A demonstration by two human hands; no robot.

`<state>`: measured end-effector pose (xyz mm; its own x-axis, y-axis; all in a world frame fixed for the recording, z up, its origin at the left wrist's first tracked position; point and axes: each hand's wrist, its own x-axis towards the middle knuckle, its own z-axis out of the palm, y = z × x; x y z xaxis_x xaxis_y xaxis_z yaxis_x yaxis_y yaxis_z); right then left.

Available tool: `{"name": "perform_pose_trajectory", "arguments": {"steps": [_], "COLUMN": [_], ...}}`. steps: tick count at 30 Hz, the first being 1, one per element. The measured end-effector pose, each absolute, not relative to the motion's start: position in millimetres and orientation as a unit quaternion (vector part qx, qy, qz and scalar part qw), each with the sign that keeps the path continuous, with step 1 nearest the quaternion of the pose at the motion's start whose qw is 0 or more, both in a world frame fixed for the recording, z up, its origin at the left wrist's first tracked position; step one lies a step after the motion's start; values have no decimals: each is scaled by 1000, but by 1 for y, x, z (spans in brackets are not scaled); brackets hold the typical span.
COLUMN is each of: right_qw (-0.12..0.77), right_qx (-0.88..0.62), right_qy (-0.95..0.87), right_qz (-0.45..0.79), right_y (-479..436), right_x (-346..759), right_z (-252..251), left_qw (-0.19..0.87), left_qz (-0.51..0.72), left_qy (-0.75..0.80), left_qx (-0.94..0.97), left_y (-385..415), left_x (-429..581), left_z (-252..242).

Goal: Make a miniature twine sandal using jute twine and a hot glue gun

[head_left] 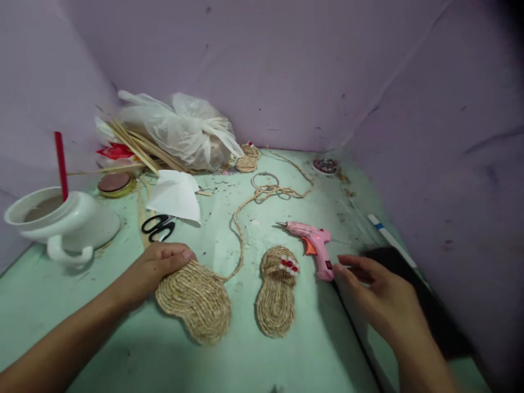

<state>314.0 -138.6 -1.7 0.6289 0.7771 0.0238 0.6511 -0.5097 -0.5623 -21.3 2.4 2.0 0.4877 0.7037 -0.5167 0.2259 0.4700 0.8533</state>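
My left hand [164, 267] pinches the upper left edge of a coiled rope slipper sole [196, 303], tilted above the table. From the sole's right side a braided rope [240, 234] runs back across the table. Flat beside it lies a small rope slipper [278, 292] with a strap and red and white beads. A pink glue gun [313, 240] with an orange trigger rests on its side, nozzle pointing left. My right hand [376, 295] is just right of the glue gun's handle, fingers apart with nothing in them; whether a fingertip touches the handle I cannot tell.
Black-handled scissors [158, 226] and white paper [176, 196] lie behind my left hand. A white pot [88, 218] holding a red stick stands far left. A tied plastic bag [184, 131] sits against the wall. A dark flat object [426, 300] and the gun's cord [356, 327] are at right.
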Motion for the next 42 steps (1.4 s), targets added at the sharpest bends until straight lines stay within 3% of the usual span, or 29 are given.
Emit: {"name": "perform_pose_trajectory", "arguments": {"steps": [5,13,20,28,30,34,36,42], "right_qw": [391,409,409,372,371,352,348,351], "right_qx": [-798,-773,-755,-738,-728,-717,-718,-710], "right_qy": [-452,-475,-499,-528,-540,-564,-569,-598], "right_qz": [78,103,118,194,201,208,198,124], "right_y": [-138,-143,-138,-151,-157,-166,-169,-174], "right_x": [296,295,289,275,271,259,253,236], "right_z": [-2,-4,-7,-9,-13,-23,-26,-36], "left_qw": [732,753,684,694,631,324,222,163], "left_qz": [167,126,348,147,86,19,0,39], "left_qy": [469,471,525,578,588,591,548,348], "left_qx": [465,443,368,403,498,738,806,922], "left_y": [20,7,-23,-48,-49,-48,-49,-57], "left_x": [3,-5,-15,32,35,28,22,10], "left_z": [5,1,10,-3,-3,6,10,1]}}
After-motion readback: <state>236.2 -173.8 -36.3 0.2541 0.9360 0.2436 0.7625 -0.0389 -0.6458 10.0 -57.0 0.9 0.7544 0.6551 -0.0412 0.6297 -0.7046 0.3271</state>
